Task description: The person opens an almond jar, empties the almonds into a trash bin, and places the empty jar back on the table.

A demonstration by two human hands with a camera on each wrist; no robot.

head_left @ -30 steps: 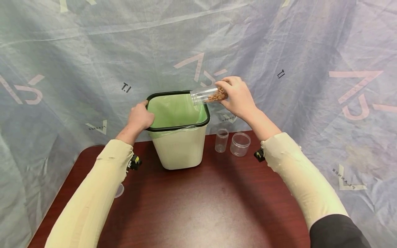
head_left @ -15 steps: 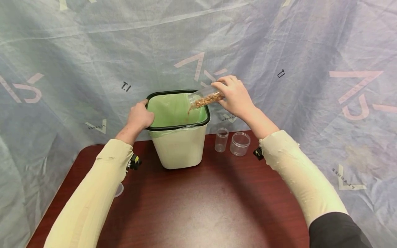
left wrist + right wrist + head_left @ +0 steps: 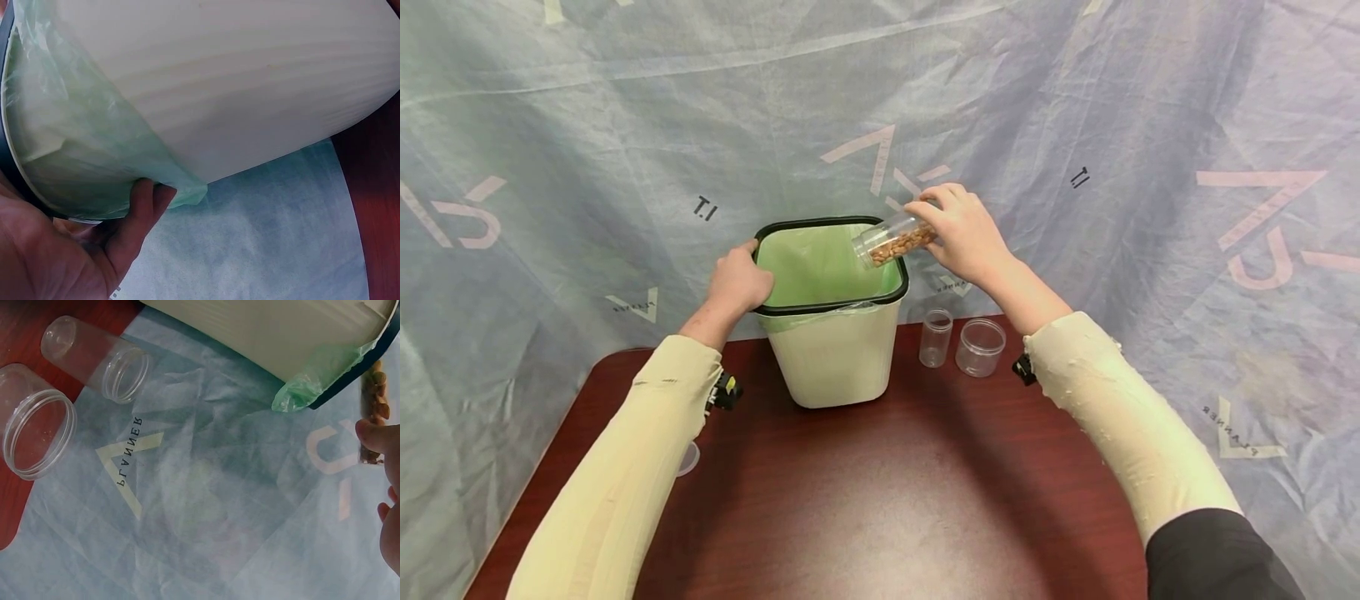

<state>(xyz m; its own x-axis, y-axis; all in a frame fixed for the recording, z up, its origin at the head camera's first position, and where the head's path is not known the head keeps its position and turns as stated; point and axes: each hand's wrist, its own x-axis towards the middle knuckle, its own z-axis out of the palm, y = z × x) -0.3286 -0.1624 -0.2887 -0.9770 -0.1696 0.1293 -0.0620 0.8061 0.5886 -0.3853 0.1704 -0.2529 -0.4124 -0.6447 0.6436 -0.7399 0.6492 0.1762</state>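
A cream trash bin [image 3: 831, 358] with a black rim and a green liner bag [image 3: 808, 262] stands at the back of the table. My left hand [image 3: 739, 282] grips its left rim; in the left wrist view the fingers [image 3: 142, 203] lie outside, against the liner's folded edge. Over the bin's right side, my right hand [image 3: 966, 232] holds a clear plastic jar [image 3: 887, 237] by its base end. That jar has no lid and tilts with its mouth down to the left. Small brown pieces [image 3: 901, 244] lie along its lower side, too small to name surely.
Right of the bin stand a narrow clear jar [image 3: 936, 340] and a wider clear jar [image 3: 981, 348], both without lids. A clear round lid [image 3: 688, 458] is partly hidden by the left sleeve. A grey printed sheet [image 3: 700, 125] hangs behind the table [image 3: 865, 492].
The jar has tipped further mouth-down, and the brown pieces have slid toward its mouth. Half a second ago some were falling into the bin. The left hand stays put.
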